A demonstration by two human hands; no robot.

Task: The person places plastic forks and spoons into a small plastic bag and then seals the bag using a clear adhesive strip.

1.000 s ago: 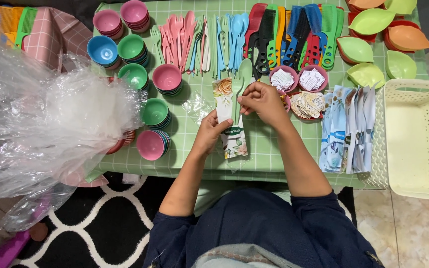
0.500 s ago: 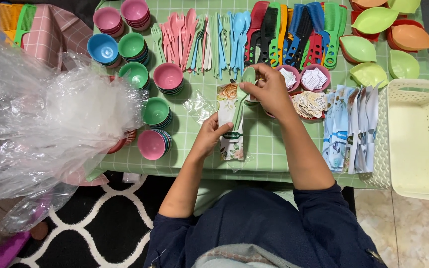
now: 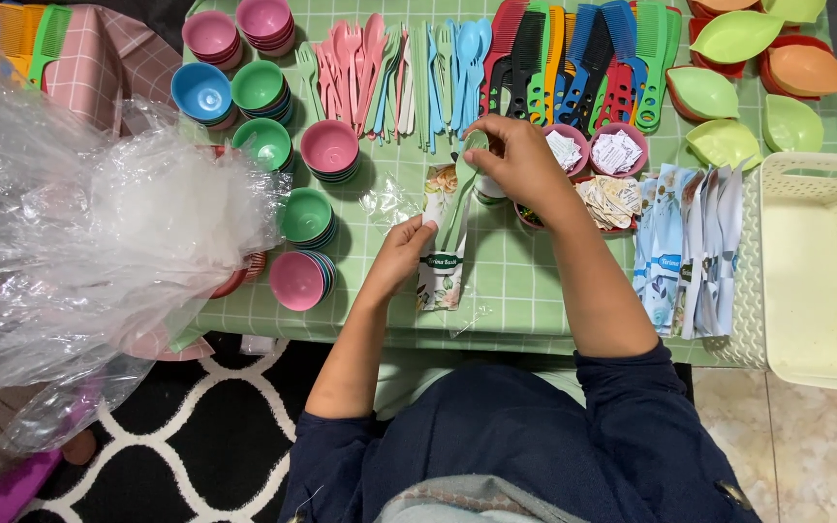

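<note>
My left hand (image 3: 401, 254) pinches the edge of a long printed sachet (image 3: 441, 254) that lies on the green checked tablecloth (image 3: 525, 291). My right hand (image 3: 520, 163) grips the bowl end of a light green plastic spoon (image 3: 459, 194) that lies slanted over the sachet. A crumpled clear wrapper (image 3: 391, 200) sits just left of the sachet. Small pink bowls with folded paper slips (image 3: 618, 151) stand right of my right hand.
Stacks of small pink, green and blue bowls (image 3: 304, 218) fill the left side. Plastic spoons and forks (image 3: 394, 73) and combs (image 3: 573, 63) line the back. Leaf-shaped dishes (image 3: 734, 39) sit far right, more sachets (image 3: 685, 247) beside a cream basket (image 3: 825, 271). A heap of clear bags (image 3: 79, 242) lies left.
My right hand moved up and away from me along the sachet with the green spoon. The clear wrapper now lies exposed at the left. My left hand stays on the sachet.
</note>
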